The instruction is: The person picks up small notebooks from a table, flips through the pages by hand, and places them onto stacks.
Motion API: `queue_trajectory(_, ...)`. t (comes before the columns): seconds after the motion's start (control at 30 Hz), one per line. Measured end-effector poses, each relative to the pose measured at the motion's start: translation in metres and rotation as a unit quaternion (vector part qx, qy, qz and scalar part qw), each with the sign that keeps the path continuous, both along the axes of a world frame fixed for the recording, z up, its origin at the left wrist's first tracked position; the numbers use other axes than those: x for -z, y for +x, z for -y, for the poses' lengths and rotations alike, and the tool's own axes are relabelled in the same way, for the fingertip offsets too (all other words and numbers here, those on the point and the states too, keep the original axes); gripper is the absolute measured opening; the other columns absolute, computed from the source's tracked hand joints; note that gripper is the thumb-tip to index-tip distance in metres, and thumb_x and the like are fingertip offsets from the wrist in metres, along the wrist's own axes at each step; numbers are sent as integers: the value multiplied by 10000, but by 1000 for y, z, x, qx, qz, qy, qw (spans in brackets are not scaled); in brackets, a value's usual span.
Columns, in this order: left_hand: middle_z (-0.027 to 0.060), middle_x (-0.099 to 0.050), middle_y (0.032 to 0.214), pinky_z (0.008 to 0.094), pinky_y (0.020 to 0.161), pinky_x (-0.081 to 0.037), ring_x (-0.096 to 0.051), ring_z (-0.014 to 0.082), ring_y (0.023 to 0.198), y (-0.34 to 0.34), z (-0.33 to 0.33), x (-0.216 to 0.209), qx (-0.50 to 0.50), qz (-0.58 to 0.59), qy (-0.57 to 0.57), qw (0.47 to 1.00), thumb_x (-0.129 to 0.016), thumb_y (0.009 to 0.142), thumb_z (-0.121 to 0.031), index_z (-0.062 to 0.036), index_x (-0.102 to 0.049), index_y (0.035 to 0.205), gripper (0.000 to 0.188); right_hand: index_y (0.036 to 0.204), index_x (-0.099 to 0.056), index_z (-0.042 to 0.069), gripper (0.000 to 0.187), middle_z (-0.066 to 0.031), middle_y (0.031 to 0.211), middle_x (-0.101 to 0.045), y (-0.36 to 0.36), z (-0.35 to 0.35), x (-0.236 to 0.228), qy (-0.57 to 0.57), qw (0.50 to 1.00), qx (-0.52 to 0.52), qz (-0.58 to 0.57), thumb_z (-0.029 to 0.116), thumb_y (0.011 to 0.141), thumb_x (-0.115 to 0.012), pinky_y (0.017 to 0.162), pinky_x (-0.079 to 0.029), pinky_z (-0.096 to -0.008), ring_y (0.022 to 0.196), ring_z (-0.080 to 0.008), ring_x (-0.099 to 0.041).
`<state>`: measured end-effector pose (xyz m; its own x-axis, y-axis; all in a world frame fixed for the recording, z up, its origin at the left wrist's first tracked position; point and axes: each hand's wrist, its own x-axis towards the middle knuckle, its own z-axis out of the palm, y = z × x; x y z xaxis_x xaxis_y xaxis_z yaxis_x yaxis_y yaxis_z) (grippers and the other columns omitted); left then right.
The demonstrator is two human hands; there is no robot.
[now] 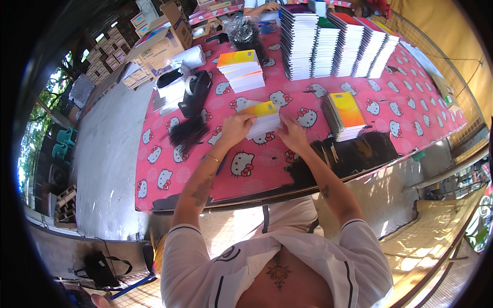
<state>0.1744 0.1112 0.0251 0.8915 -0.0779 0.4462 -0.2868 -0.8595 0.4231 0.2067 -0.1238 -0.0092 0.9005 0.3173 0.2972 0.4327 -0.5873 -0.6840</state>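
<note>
A small unbound stack of white pages with a yellow cover is between my hands over the pink table. My left hand is closed on its left edge, thumb over the cover. At its right edge, my right hand has its fingers against the pages. Beyond them stand more loose page stacks with yellow-orange covers. To the right sits a pile of spiral-bound notebooks with orange-yellow covers. Left of my left hand lies a bunch of thin black binding coils.
A black tape dispenser stands at the left of the table. Tall stacks of spiral notebooks rise at the back, near a clear plastic bag. Cardboard boxes are at the back left. Another person's hand shows at the far side.
</note>
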Motion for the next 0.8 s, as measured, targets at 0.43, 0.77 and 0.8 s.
queue_trajectory(0.43, 138, -718, 979, 465, 679, -557, -697, 368, 798, -3, 7, 13, -71, 69, -57, 993, -627, 958, -225, -94, -696, 1012, 157, 1170, -681, 26, 322, -161, 1113, -684, 18, -19, -3, 108, 990, -76, 41, 63, 851, -664, 853, -543, -396, 985, -342, -669)
queue_trajectory(0.77, 139, -719, 960, 475, 675, -554, -693, 376, 772, 0, 7, 17, -98, 100, -73, 988, -625, 961, -240, -95, -683, 1013, 165, 1183, -665, -3, 370, -179, 1047, -714, 43, -30, 12, 249, 966, -22, -71, 22, 823, -742, 769, -549, -339, 889, -234, -707)
queue_trajectory(0.8, 141, -719, 936, 469, 665, -553, -692, 375, 763, 0, 6, 19, -112, 108, -68, 986, -625, 964, -245, -95, -685, 1017, 169, 1174, -671, -4, 360, -182, 1054, -713, 43, -34, 9, 240, 967, -7, -81, 26, 823, -746, 769, -549, -337, 892, -234, -709)
